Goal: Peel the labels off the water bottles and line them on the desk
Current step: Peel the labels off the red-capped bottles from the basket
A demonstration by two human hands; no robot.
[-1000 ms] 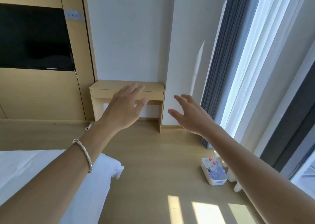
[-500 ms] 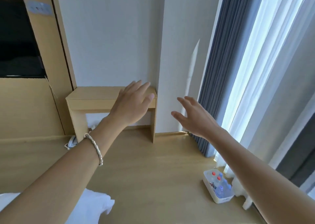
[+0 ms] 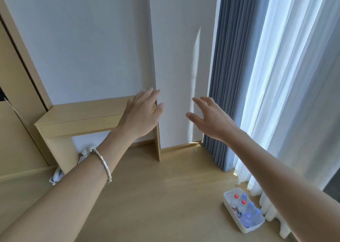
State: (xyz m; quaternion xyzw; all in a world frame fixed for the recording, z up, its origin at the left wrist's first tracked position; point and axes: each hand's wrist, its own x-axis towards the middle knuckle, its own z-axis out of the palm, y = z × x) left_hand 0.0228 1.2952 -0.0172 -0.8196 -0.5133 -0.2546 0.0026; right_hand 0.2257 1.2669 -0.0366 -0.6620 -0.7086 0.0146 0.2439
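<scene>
While fingers (image 3: 145, 95) hover spread, water bottles (image 3: 247, 213) lie well below-right.

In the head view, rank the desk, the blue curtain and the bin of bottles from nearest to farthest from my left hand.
From the left hand, as this view shows it:
1. desk: right behind the hand, extending left.
2. blue curtain: to the right, beyond the right hand.
3. bin of bottles: on the floor, lower right.
</scene>
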